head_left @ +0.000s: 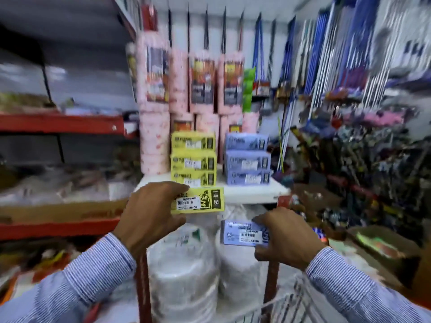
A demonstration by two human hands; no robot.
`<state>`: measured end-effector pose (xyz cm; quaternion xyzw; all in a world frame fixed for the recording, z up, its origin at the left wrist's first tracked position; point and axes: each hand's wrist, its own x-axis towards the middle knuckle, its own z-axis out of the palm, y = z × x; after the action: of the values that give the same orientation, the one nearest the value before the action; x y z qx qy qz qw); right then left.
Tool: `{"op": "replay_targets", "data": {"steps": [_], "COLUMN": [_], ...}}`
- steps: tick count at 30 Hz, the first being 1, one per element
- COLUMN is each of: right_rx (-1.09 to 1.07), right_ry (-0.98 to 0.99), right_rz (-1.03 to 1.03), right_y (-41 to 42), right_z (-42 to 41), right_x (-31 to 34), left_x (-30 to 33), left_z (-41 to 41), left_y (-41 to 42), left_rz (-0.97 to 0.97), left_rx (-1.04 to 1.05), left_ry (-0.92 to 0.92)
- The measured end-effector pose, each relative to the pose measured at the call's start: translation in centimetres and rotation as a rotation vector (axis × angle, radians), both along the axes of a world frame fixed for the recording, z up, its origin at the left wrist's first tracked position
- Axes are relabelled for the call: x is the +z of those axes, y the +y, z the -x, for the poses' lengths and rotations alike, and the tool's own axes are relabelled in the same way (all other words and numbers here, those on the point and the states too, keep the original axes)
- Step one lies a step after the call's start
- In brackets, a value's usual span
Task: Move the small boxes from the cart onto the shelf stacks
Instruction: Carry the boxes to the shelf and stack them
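Observation:
My left hand [151, 213] grips a small yellow box [198, 201] by its left end, held level just below a stack of three yellow boxes [193, 159] on the white shelf [251, 192]. My right hand [286, 238] holds a small lavender box [242, 233] by its right end, lower down and in front of the shelf edge. A stack of three lavender boxes [247, 163] stands on the shelf to the right of the yellow stack.
Pink wrapped packs [203, 85] stand behind the stacks. Wrapped disposable plates [184, 271] fill the shelf below. Red shelving [60, 123] runs along the left. Hanging brooms and mops [349, 78] crowd the right. A wire cart corner [293, 306] shows at the bottom right.

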<state>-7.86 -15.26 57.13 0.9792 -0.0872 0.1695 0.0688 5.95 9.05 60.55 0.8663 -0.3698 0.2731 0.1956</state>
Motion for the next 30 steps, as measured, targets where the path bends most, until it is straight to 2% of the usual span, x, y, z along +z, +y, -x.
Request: {"op": "replay_targets", "data": {"steps": [6,12,17,23,30], "right_rx": [-0.024,-0.067,-0.069,-0.030,-0.032], "right_ry": [-0.208,-0.362,-0.422,-0.403,-0.332], "right_rz": [0.069,0.074,0.070,0.079,0.098], "right_y": [-2.7,-5.6,-7.3,-8.3,-9.3], "right_z": [-1.1,-3.6,-7.6,-12.2,-14.8], "right_x": [8.1,13.0,14.2,13.3,12.1], "left_x": [7.0,10.1,10.6,9.1,7.9], "left_z": [-1.7,-5.6,-9.4,-12.4,-14.1], "left_y": [-1.1,-3.7,-6.5,-8.4,-9.0], "left_rz": [0.092,0.116,0.073,0.008,0.027], "left_rx": [-0.006,0.015,0.021,0.011,0.023], "left_ry": [-0.116,-0.143,-0.095,-0.051,-0.048]}}
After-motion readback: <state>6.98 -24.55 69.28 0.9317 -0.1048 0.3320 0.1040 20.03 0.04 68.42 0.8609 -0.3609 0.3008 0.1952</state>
